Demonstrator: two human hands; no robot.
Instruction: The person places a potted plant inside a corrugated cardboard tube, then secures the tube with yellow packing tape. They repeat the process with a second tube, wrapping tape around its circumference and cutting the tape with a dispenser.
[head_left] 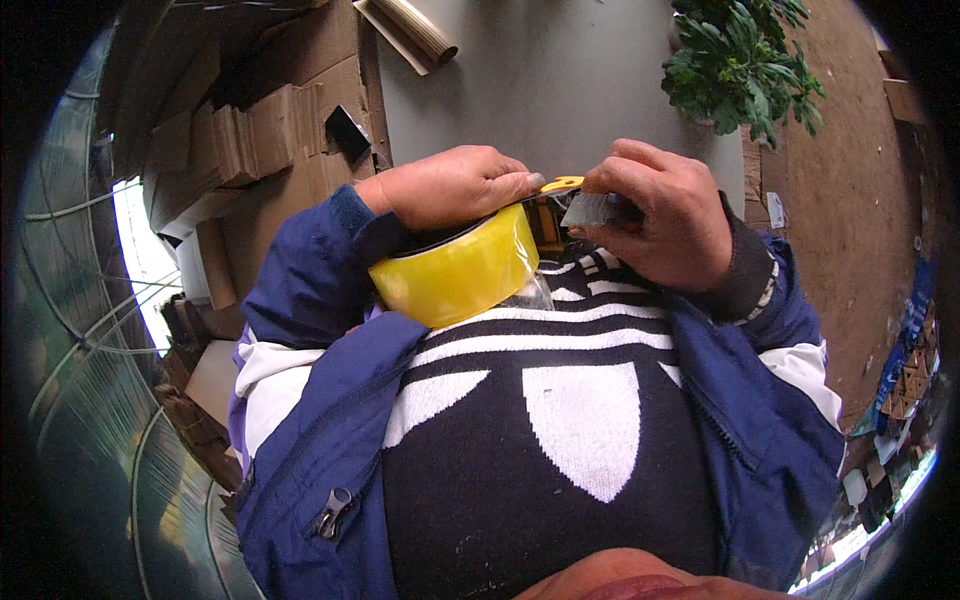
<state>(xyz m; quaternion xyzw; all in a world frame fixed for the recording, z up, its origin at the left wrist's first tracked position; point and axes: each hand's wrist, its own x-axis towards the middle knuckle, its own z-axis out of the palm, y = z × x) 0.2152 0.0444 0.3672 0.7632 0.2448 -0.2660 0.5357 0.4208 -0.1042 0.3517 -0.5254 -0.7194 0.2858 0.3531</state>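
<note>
A wide roll of yellow tape [458,268] is tilted in front of my chest. Over its far rim lies my left hand [452,187], closed on the roll, with the thumb toward its right end. A small flat yellow piece [562,185] sits between my two hands; what it belongs to is unclear. My right hand [665,215] is closed beside it, gripping a greyish translucent strip [592,211] that slants down from the fingers. Part of that strip is hidden inside the hand. A crinkled clear film [536,292] hangs at the roll's lower right edge.
Beyond my hands is a grey tabletop [540,90], with a curled piece of cardboard [410,35] at its far left. A leafy green plant [745,70] stands at the far right. Folded cardboard boxes [250,140] are stacked to the left. Brown floor [840,220] lies right.
</note>
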